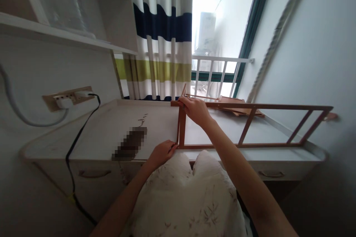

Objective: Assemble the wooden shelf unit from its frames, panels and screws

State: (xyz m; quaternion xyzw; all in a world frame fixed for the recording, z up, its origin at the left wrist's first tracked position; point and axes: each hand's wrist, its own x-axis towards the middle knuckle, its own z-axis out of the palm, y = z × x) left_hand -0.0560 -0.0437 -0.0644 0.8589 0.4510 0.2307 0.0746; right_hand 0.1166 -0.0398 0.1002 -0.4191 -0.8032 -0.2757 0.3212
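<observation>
Two hands [195,110], one wooden frame [247,125], two corners: right clamped on, left touching, grip unclear.

I see a reddish-brown wooden frame [247,126] and a white desk [158,129] on my feed. The curtain [164,26] carries broad bands of white, lime green and navy. I also make out a cream shirt [180,196] with scattered dark leaf sprigs, a black cord [80,130] with a yellow tag [71,198], white railing [222,59] and a dark teal window frame [251,11].
</observation>
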